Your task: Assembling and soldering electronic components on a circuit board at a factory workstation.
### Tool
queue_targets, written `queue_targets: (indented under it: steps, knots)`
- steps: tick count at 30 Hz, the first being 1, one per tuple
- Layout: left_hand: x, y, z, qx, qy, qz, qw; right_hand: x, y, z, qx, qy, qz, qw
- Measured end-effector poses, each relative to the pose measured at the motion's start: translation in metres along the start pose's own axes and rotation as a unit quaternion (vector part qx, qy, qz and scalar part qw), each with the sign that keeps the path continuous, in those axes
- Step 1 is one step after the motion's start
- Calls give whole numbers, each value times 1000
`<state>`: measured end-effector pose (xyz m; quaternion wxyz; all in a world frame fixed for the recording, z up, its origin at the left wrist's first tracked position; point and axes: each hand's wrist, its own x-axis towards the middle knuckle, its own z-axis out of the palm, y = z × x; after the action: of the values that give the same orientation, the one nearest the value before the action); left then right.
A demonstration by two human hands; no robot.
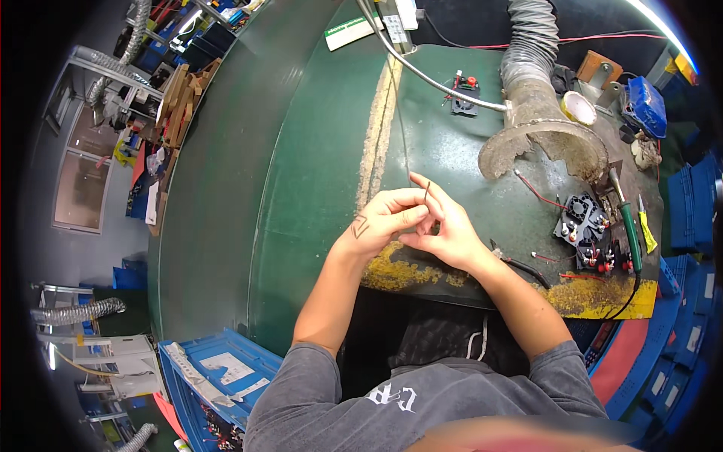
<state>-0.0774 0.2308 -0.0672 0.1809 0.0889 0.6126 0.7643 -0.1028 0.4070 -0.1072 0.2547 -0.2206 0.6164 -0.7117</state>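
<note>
My left hand (pixel 385 221) and my right hand (pixel 450 232) meet above the near part of the green bench mat. The fingers of both are bent together around a thin dark wire (pixel 428 197), whose short end stands up between them. A longer thin grey strand (pixel 404 139) runs from the far side of the mat down to my right fingertips. My left thumb and index finger pinch at the wire. My right thumb and fingers close on it from the other side, and the exact grip is partly hidden.
On the right lie a soldering iron (pixel 629 230), yellow-handled tweezers (pixel 646 226) and black fan units with red parts (pixel 584 226). Another small fan (pixel 465 102) lies farther back. A fume duct with a broken hood (pixel 542 135) stands over the mat. A blue crate (pixel 218 369) is at lower left.
</note>
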Motion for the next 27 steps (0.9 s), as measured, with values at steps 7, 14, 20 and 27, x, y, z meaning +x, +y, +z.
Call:
queue_targets:
  steps: [7,14,20,27]
  knots:
    - [-10,25,11,270,54,48,960,7,15,-2,35,45,-52,997]
    - [-35,57,12,447,46,80,890,4,10,-2,26,11,-21,999]
    - [-67,83,34,615,87,108,776,-1,17,-7,4,-5,15,1000]
    - [-97,69,25,534,98,245,803,9,22,-11,-5,61,19,998]
